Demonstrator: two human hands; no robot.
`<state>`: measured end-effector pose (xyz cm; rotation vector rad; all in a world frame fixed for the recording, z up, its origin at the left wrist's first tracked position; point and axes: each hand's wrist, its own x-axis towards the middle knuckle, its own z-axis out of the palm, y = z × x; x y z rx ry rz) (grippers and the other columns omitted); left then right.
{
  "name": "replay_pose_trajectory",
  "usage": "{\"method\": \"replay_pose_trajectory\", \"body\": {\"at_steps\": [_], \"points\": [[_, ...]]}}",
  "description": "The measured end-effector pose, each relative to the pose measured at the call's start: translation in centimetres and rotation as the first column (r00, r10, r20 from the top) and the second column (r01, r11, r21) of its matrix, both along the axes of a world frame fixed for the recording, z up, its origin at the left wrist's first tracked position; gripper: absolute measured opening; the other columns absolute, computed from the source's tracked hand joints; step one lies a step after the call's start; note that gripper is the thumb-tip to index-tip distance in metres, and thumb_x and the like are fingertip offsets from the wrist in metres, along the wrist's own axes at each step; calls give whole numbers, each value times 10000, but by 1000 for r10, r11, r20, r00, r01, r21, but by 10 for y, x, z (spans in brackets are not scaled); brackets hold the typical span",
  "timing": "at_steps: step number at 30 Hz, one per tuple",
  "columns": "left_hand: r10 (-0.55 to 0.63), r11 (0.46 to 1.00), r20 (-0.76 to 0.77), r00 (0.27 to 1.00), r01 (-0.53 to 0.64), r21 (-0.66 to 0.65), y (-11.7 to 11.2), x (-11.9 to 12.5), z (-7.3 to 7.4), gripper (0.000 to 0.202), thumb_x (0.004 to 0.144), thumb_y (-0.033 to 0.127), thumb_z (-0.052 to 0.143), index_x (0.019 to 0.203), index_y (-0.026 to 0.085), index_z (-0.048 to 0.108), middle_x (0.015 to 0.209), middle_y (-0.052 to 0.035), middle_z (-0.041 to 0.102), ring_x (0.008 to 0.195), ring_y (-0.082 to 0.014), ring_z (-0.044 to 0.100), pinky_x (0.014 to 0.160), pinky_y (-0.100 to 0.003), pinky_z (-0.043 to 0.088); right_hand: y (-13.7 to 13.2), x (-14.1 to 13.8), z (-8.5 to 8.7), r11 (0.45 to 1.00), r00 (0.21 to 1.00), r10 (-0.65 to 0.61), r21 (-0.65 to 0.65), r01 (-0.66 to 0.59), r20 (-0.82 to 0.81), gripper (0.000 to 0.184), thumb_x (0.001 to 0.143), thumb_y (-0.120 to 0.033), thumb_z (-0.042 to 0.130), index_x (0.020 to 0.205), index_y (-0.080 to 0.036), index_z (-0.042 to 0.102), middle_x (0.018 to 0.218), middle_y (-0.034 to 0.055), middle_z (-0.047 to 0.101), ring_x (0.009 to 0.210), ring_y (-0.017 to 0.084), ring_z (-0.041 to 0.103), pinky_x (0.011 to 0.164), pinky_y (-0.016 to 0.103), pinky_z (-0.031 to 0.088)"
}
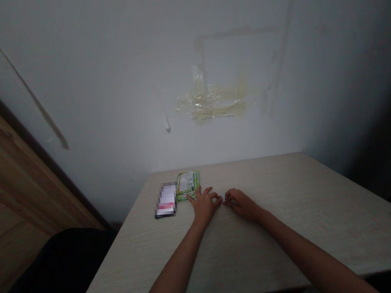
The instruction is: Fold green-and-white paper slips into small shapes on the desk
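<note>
Over the middle of the table, my left hand (205, 205) pinches with thumb and forefinger while its other fingers fan out toward a stack of green-and-white printed cards (188, 182). Facing it from the right, my right hand (242, 203) has its fingers curled in a pinch. Between the two sets of fingertips shows a tiny pale piece (223, 198), too small to name. The fingers hide most of it. Left of the cards lies a phone (166, 200) with a lit, pixelated screen.
The pale wooden table (291, 229) meets a grey wall (107, 81) at its back edge. Shiny old tape (217, 102) sticks to the wall. At left are a wooden panel (12, 167) and a dark, chair-like shape (66, 272) beside the table.
</note>
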<state>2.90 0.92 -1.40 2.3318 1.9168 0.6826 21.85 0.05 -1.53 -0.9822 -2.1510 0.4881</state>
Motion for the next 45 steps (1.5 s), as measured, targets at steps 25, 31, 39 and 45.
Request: {"method": "replay_pose_trajectory", "body": {"at_steps": [25,31,39,45], "points": [[-13,998,39,999,11,57,0,-5,0,105,794,418,657,827,342,721,1241,25,617,1311,-315,350,1070,-733,30,4,1,-8,973,968,-67,-230,10,-240,120,804,-173,597,889,-221,528,917,29,678,872,184,698,830,342,525],[9,998,69,998,-13,55,1,-4,-3,178,789,442,661,954,401,712,1267,24,606,1316,-299,346,1079,-718,-5,0,0,-2,969,970,-79,-248,20,-229,110,828,-236,593,911,-218,523,926,34,684,874,185,702,812,340,527],[26,1000,30,999,-26,-2,4,-7,-5,213,795,504,632,981,447,717,1375,39,535,1367,-337,281,1069,-725,-23,6,1,-12,990,986,-70,-134,50,-151,114,819,-171,577,919,-213,541,958,42,635,881,176,671,814,324,518],[30,999,-2,1000,-30,16,4,-8,-5,207,800,511,627,982,465,712,1384,53,529,1379,-338,273,1065,-730,-36,10,-2,-10,984,984,-176,27,175,36,81,822,-161,592,892,-197,571,985,61,608,917,178,604,853,310,476]]}}
